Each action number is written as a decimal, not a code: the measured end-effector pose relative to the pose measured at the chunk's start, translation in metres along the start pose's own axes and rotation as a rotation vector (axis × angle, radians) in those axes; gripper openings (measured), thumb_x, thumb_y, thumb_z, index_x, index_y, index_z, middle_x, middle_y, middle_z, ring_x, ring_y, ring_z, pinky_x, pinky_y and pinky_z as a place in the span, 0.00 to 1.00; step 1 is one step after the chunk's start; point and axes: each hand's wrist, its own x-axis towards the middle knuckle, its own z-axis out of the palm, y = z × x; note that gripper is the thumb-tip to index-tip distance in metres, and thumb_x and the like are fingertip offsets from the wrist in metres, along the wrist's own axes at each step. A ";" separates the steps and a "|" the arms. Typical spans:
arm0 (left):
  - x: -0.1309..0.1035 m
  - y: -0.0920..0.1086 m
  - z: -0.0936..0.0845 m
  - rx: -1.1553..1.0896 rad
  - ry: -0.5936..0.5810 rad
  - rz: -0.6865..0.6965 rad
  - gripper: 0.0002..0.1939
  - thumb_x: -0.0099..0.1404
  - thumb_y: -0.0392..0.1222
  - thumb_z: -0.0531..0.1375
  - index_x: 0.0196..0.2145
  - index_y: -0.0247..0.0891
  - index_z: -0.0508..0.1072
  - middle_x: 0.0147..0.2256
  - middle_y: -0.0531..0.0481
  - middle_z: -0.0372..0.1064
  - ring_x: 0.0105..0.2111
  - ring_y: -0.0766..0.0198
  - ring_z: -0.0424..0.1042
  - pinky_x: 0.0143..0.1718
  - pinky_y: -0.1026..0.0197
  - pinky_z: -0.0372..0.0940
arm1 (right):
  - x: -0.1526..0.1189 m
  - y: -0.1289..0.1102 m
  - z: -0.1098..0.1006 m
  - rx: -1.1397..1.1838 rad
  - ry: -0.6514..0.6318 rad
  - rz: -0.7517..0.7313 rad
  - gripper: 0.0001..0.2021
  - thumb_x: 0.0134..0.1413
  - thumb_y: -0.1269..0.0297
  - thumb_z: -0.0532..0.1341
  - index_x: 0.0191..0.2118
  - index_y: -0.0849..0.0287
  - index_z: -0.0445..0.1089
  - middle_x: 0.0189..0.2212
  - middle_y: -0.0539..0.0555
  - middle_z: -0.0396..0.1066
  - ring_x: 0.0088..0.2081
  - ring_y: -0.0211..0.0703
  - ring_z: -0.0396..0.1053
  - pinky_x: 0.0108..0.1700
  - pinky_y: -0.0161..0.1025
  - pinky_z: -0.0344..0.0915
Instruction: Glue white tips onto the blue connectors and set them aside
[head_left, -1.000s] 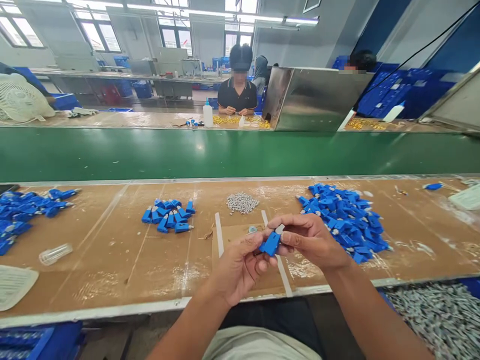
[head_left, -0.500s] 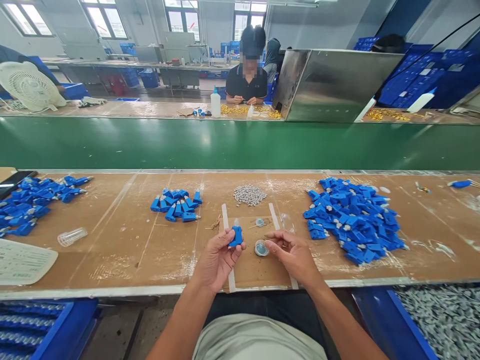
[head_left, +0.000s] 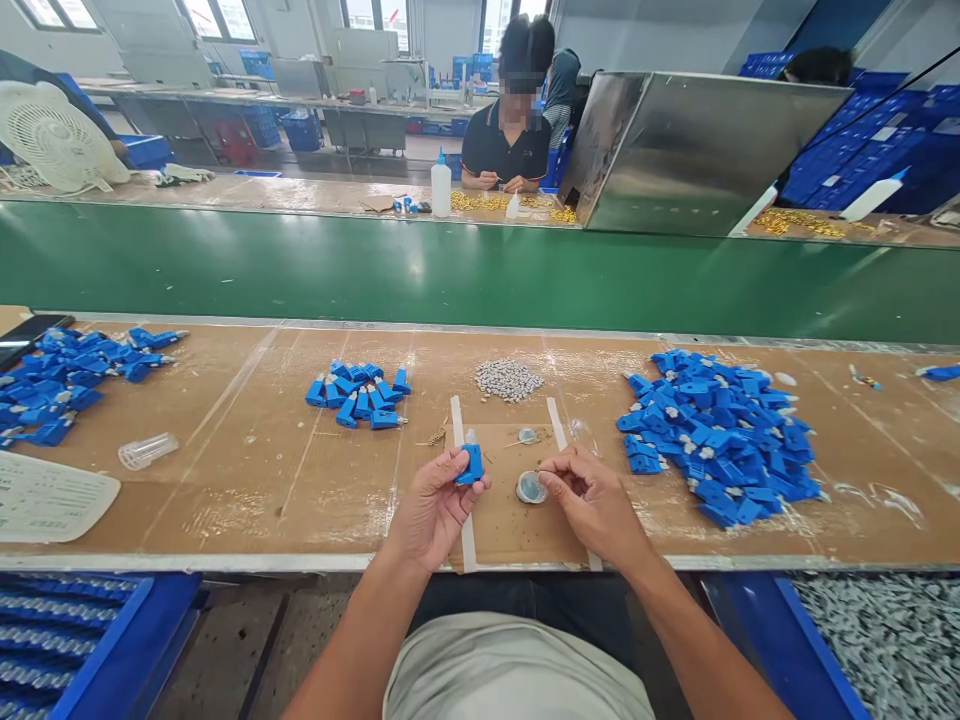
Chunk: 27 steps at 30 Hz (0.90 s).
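Note:
Between the thumb and fingers of my left hand [head_left: 429, 508] is a small blue plastic part [head_left: 471, 465], held upright with its pale tip on top. My right hand [head_left: 597, 502] has its thumb and fingers pinched together at the right rim of a small round dish [head_left: 532, 488]. Whether those fingertips grip the rim or some tiny thing is too small to tell. Just behind lies a smaller round lid or dish [head_left: 527, 436] with a thin stick beside it. A heap of small grey pellets [head_left: 508, 380] lies farther back.
A large pile of blue parts [head_left: 720, 440] lies to the right, a smaller group [head_left: 360, 393] to the left. A clear plastic cup [head_left: 148, 451] lies on its side. Beyond the green strip [head_left: 337, 265], a person works at the facing bench beside a white bottle [head_left: 441, 187].
The view has tilted down slightly. My right hand's fingers have drawn closer together at the dish's rim. My left hand keeps the blue part, turned a little.

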 end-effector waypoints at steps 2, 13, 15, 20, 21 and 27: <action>-0.002 0.000 0.000 0.016 -0.015 0.001 0.04 0.61 0.30 0.64 0.36 0.30 0.75 0.31 0.48 0.74 0.31 0.62 0.79 0.33 0.68 0.76 | 0.000 -0.002 -0.002 0.006 -0.004 0.004 0.12 0.65 0.57 0.60 0.35 0.58 0.74 0.32 0.53 0.67 0.32 0.43 0.65 0.34 0.40 0.60; -0.001 -0.012 0.003 0.053 -0.067 -0.099 0.05 0.62 0.34 0.67 0.36 0.30 0.76 0.30 0.47 0.75 0.27 0.69 0.76 0.28 0.72 0.72 | 0.004 -0.008 -0.010 0.345 0.076 0.184 0.14 0.59 0.51 0.64 0.36 0.58 0.72 0.24 0.48 0.65 0.22 0.36 0.59 0.24 0.35 0.57; 0.000 -0.014 0.003 0.041 -0.074 -0.111 0.05 0.62 0.34 0.67 0.35 0.30 0.76 0.30 0.47 0.75 0.26 0.70 0.76 0.28 0.72 0.72 | 0.004 -0.009 -0.010 0.316 0.070 0.162 0.14 0.60 0.51 0.63 0.37 0.58 0.72 0.24 0.47 0.65 0.22 0.36 0.59 0.24 0.35 0.57; 0.003 -0.016 0.002 0.021 -0.072 -0.101 0.05 0.61 0.34 0.67 0.35 0.31 0.75 0.29 0.49 0.74 0.27 0.70 0.75 0.29 0.72 0.73 | -0.001 -0.014 -0.009 0.034 -0.064 0.006 0.11 0.68 0.57 0.56 0.38 0.57 0.71 0.32 0.52 0.69 0.32 0.42 0.64 0.35 0.39 0.61; 0.003 -0.016 0.001 0.018 -0.072 -0.099 0.05 0.61 0.33 0.67 0.36 0.31 0.75 0.29 0.49 0.74 0.27 0.70 0.75 0.29 0.71 0.73 | -0.002 -0.016 -0.010 -0.010 -0.100 -0.026 0.12 0.69 0.58 0.55 0.38 0.56 0.71 0.33 0.52 0.69 0.34 0.43 0.65 0.37 0.40 0.61; 0.004 -0.017 -0.002 0.012 -0.064 -0.096 0.06 0.61 0.33 0.68 0.36 0.31 0.76 0.29 0.50 0.73 0.27 0.71 0.75 0.30 0.71 0.73 | -0.004 -0.020 -0.016 -0.063 -0.132 -0.089 0.11 0.71 0.60 0.53 0.38 0.56 0.69 0.33 0.51 0.67 0.34 0.42 0.65 0.38 0.40 0.60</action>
